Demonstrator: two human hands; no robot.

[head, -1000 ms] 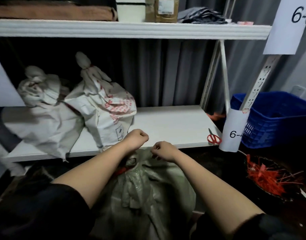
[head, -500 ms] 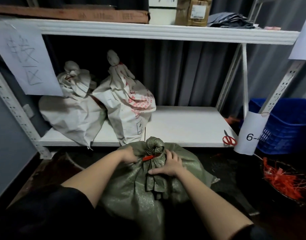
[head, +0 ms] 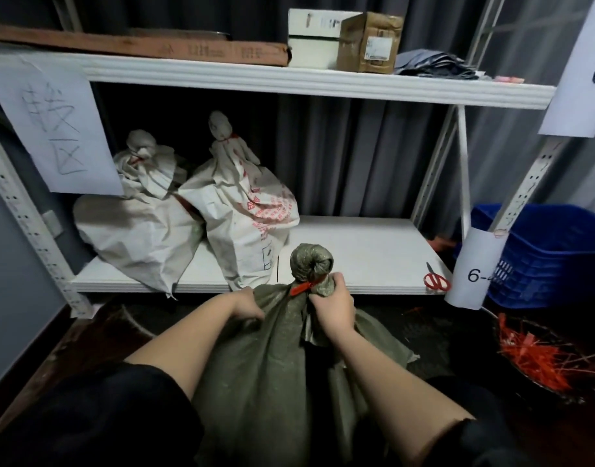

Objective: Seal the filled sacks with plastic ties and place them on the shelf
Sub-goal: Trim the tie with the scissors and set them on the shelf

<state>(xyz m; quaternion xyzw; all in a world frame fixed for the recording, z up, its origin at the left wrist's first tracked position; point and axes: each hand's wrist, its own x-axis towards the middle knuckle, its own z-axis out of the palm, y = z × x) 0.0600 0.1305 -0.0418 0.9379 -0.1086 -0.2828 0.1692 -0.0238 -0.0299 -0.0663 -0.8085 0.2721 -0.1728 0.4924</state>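
Note:
A filled green sack [head: 276, 365] stands on the floor in front of me, its bunched neck cinched by a red plastic tie [head: 303, 287]. My right hand [head: 333, 306] grips the neck just below the tie. My left hand [head: 245, 306] holds a fold of the sack's cloth on its left shoulder. Behind the sack runs the white lower shelf [head: 356, 251]. Two tied white sacks, one plain [head: 134, 230] and one with red print [head: 249, 210], lean together at the shelf's left end.
Red-handled scissors [head: 436, 279] lie at the shelf's front right corner. A dark basket of loose red ties [head: 542, 358] sits on the floor at right, with a blue crate [head: 552, 251] behind it. Boxes [head: 367, 42] line the upper shelf. White paper labels hang on the shelf posts.
The view pulled back and rose. My right hand went from lying over the sack below the tie to gripping the neck. My left hand shifted down onto the sack's left shoulder.

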